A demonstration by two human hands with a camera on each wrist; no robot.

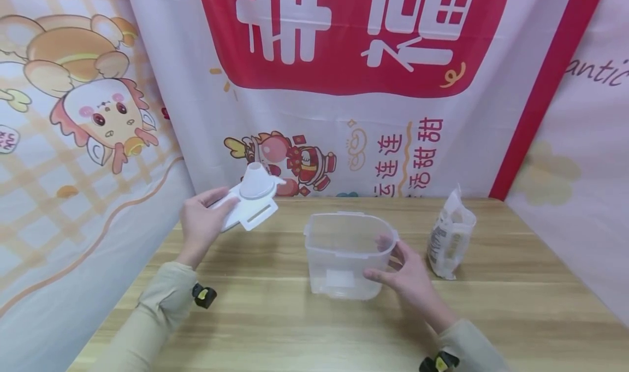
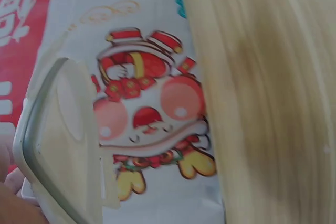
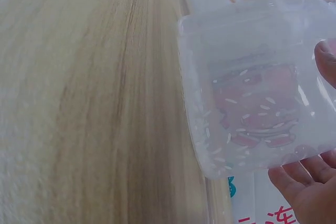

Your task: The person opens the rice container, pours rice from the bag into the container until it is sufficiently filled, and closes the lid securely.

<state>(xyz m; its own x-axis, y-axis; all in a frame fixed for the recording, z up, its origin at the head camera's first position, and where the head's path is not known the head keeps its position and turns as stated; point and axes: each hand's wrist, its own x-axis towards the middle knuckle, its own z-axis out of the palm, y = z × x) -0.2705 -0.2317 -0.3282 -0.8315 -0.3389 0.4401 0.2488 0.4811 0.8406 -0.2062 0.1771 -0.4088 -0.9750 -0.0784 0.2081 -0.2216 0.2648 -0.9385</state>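
Container (image 1: 344, 254), clear thin-walled plastic, likely light, slippery and slightly flexible, best held at its rim: right hand (image 1: 408, 276) clasps its side, left hand (image 1: 201, 224) pinches the white lid (image 1: 248, 202).

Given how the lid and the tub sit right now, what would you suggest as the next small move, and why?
Probably set the lid down on the table to the left. The left hand holds it in the air, clear of the open clear tub, which the right hand steadies. A few grains cling inside, and the bag stands untouched beside it.
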